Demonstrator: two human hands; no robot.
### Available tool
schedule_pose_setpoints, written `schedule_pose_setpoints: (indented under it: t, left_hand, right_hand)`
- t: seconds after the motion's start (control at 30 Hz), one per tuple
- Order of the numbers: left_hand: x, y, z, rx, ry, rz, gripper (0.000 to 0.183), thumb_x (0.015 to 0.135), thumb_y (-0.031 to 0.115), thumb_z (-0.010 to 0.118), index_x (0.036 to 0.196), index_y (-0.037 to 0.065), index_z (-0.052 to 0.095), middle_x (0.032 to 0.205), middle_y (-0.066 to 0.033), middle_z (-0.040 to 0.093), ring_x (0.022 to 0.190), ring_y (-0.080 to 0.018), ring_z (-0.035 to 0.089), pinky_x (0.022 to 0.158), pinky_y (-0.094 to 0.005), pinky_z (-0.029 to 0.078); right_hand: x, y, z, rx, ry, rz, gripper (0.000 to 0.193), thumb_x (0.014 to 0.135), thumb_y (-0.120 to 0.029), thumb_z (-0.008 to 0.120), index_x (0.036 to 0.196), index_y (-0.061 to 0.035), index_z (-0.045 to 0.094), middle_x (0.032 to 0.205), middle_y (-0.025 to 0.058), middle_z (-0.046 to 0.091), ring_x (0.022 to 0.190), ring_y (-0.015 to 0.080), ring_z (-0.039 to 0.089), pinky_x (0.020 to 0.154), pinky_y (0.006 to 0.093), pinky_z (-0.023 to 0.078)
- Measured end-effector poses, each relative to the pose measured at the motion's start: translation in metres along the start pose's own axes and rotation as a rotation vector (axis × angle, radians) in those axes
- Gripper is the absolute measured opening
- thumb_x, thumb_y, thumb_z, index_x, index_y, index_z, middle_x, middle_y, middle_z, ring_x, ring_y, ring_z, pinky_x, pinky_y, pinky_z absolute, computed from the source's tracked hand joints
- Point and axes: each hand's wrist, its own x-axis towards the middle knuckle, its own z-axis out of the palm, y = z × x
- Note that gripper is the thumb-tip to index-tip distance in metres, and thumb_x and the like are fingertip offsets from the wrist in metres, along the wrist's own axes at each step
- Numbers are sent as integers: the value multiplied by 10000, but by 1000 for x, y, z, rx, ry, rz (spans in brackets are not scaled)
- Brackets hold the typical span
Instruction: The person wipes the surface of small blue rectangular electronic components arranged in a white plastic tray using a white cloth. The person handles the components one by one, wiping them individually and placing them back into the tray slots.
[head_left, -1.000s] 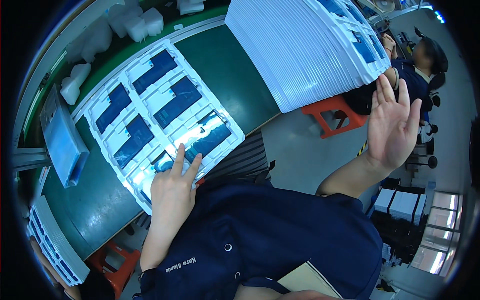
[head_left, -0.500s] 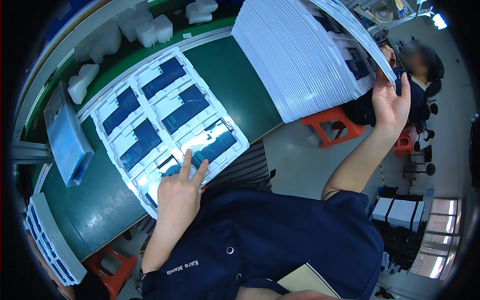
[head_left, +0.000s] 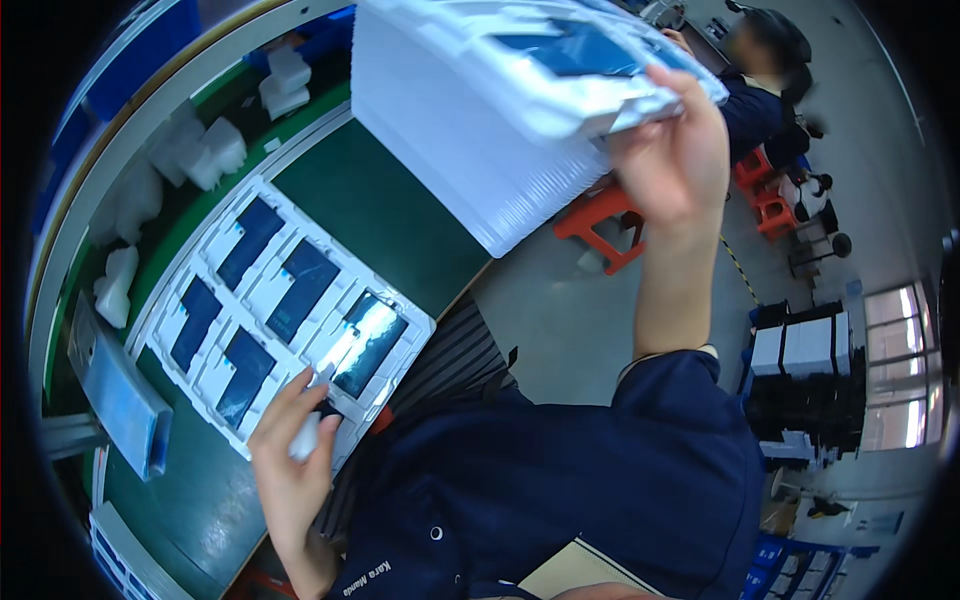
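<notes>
On the green bench lies a white moulded plastic tray (head_left: 262, 300) with several flat dark blue-black pieces in its pockets, some L-shaped; one piece (head_left: 368, 342) catches a bright glare. Over the tray's near corner is my left hand (head_left: 288, 450), thumb and fingers apart, resting against the tray. My right hand (head_left: 680, 160) is raised at the upper right and grips the edge of another white tray (head_left: 560, 105). That tray, slightly blurred, also carries dark flat pieces and is tilted above a tall stack of white trays (head_left: 450, 150).
A blue translucent plastic bag or sleeve (head_left: 118, 390) leans at the bench's left. White foam pieces (head_left: 210, 155) lie along the back ledge. More stacked trays (head_left: 125, 555) stand at lower left. An orange stool (head_left: 600, 220) stands beyond the stack, and a co-worker (head_left: 765, 80) is at upper right.
My right hand has swung the upper tray leftward and nearer, showing its dark pieces. My left hand has gone from spread fingers to a bent pose at the tray's corner. The whole view has shifted.
</notes>
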Motion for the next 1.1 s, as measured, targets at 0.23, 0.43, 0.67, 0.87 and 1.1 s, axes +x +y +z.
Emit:
schedule_pose_setpoints:
  t: [0.23, 0.43, 0.67, 0.87, 1.1]
  left_hand:
    - [-3, 1, -6, -1023, 266, -234, 470, 876, 240, 640, 1201, -86, 547, 1116, -218, 634, 577, -67, 475, 529, -189, 382]
    - [0, 35, -6, -1168, 486, -164, 734, 825, 365, 685, 1313, -109, 409, 1172, -195, 568, 865, -176, 591, 781, -273, 467]
    - [-44, -8, -22, -1023, 661, -380, 530, 807, 95, 641, 1277, -61, 456, 1115, -120, 589, 1030, -174, 579, 914, -287, 437]
    - [-56, -53, -28, -1010, 609, -532, 395, 801, 50, 680, 1169, -31, 562, 1001, -64, 635, 904, -126, 604, 804, -257, 471]
    - [-52, -74, -49, -797, 410, -684, 340, 811, 100, 716, 1103, -51, 628, 957, -85, 663, 853, -117, 604, 743, -262, 483]
  right_hand:
    - [-83, 77, 35, -77, -44, 130, 553, 881, -85, 525, 1364, 67, 302, 1098, 240, 594, 763, 309, 691, 585, 404, 589]
    - [-118, 124, 34, -215, -204, 319, 503, 907, -43, 562, 1343, 63, 333, 972, 201, 630, 719, 257, 677, 534, 336, 568]
    - [-147, 213, 8, -173, -205, 506, 432, 897, -55, 633, 1290, 43, 481, 1178, 65, 580, 1073, 139, 546, 931, 299, 452]
    - [-154, 255, -5, -142, -245, 879, 250, 915, -83, 613, 1130, 31, 555, 949, 154, 654, 780, 228, 678, 671, 332, 572]
    - [-136, 252, -10, 46, -230, 1417, 344, 1007, -216, 462, 1251, 22, 511, 1060, 187, 650, 829, 208, 684, 712, 284, 572]
